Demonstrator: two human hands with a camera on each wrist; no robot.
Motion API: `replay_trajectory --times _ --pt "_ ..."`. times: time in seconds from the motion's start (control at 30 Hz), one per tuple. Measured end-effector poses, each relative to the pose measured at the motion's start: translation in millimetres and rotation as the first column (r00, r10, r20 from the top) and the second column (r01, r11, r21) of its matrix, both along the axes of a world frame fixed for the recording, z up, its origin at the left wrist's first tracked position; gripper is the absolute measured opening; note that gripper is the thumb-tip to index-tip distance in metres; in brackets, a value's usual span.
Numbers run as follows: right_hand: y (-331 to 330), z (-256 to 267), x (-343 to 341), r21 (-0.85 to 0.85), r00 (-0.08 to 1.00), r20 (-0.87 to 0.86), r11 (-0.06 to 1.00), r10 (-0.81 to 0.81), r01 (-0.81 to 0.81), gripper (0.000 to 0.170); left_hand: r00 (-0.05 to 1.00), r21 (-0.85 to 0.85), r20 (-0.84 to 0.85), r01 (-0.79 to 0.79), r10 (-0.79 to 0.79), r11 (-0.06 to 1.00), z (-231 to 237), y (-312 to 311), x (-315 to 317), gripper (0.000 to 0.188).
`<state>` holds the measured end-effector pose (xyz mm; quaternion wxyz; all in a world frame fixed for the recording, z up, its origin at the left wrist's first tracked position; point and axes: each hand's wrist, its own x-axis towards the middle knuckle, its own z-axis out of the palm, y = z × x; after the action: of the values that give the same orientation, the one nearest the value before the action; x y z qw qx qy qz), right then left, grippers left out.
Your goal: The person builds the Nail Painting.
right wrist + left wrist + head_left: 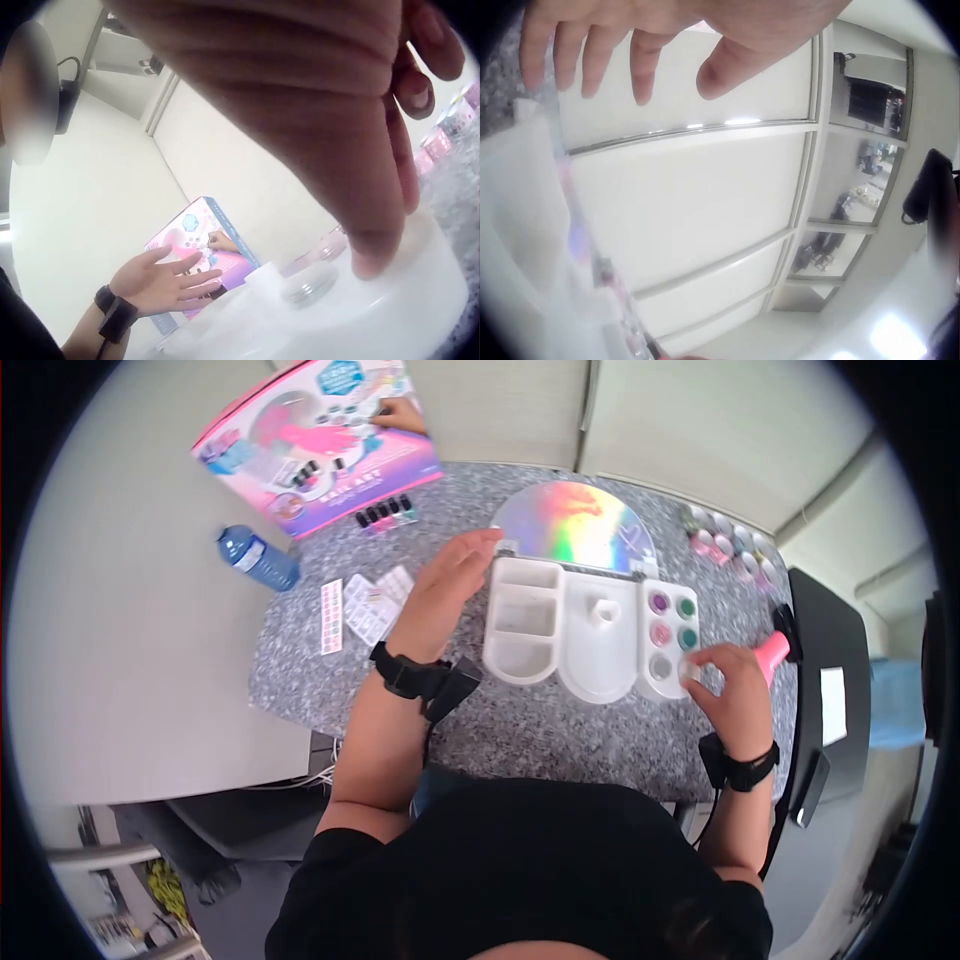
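Note:
My right hand [735,695] pinches a small pale pot [690,672] between thumb and forefinger, down at the front right well of a white tray [602,682]. In the right wrist view, the thumb [375,251] covers most of that pot, and a clear-lidded pot [311,285] sits beside it. Purple [659,603], pink [660,634] and green [686,607] pots fill other wells. My left hand [450,580] is held with straight, spread fingers and nothing in it, its fingertips at the left hinge of the shiny half-round mirror [570,525].
A nail art box [330,445] and nail polish bottles [385,513] stand at the back left. Left lie a blue bottle [258,558] and sticker sheets [370,608]. Several glitter pots [730,540] sit back right, and a pink object [771,653] is right of the right hand.

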<state>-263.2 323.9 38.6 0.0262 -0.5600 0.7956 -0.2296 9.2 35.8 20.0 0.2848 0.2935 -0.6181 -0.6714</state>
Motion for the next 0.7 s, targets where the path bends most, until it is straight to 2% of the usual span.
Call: replay_trajectory --times 0.17,0.23,0.3,0.33,0.4,0.43,0.5,0.57,0.63,0.67,0.7 --pt "0.1 -5.7 -0.9 -0.003 0.989 0.128 0.997 -0.071 0.072 0.034 0.983 -0.128 0.071 -0.161 0.171 0.979 23.7 -25.6 26.1 0.044" --pt "1.7 -10.8 0.5 -0.051 0.988 0.151 0.998 -0.035 0.043 0.035 0.945 -0.391 0.038 -0.286 0.325 0.875 8.1 -66.0 41.0 0.041" --pt "2.2 -16.6 4.8 -0.093 0.983 0.181 0.995 -0.009 0.026 0.037 0.864 -0.537 0.202 -0.296 0.461 0.79 1.3 -111.2 63.4 0.046" --pt "1.7 -19.6 8.9 -0.102 0.976 0.217 0.994 -0.007 0.029 0.038 0.865 -0.539 0.202 -0.294 0.46 0.79 -3.2 -127.6 71.4 0.046" --pt "1.4 -21.7 15.7 -0.122 0.966 0.257 0.992 0.004 0.028 0.039 0.694 -0.754 0.271 -0.278 0.667 0.595 -12.2 -154.0 83.3 0.052" --pt "1.7 -21.9 16.6 -0.125 0.965 0.26 0.992 0.007 0.027 0.039 0.692 -0.757 0.271 -0.277 0.669 0.592 -14.7 -163.8 86.5 0.052" --pt "-0.4 -20.5 16.4 -0.124 0.967 0.251 0.992 0.046 -0.015 0.04 0.558 -0.775 0.502 -0.049 0.661 0.63 -21.3 -183.4 92.1 0.055" --pt "-8.8 -4.5 24.6 -0.161 0.966 0.256 0.987 0.045 -0.004 0.037 0.578 -0.754 0.53 -0.013 0.62 0.657 -39.1 -207.8 95.4 0.056" --pt "-17.1 0.0 24.2 -0.187 0.963 0.266 0.982 0.035 0.016 0.035 0.532 -0.718 0.599 0.025 0.598 0.696 -47.3 -215.5 91.7 0.052" --pt "-22.7 -5.7 21.7 -0.313 0.894 0.438 0.949 0.097 0.05 0.032 0.534 -0.717 0.602 0.033 0.594 0.697 -36.1 -207.7 86.5 0.052" --pt "-28.4 -13.6 18.6 -0.424 0.794 0.582 0.899 0.179 0.108 0.029 0.486 -0.67 0.667 0.06 0.565 0.739 -24.0 -200.6 81.5 0.047"
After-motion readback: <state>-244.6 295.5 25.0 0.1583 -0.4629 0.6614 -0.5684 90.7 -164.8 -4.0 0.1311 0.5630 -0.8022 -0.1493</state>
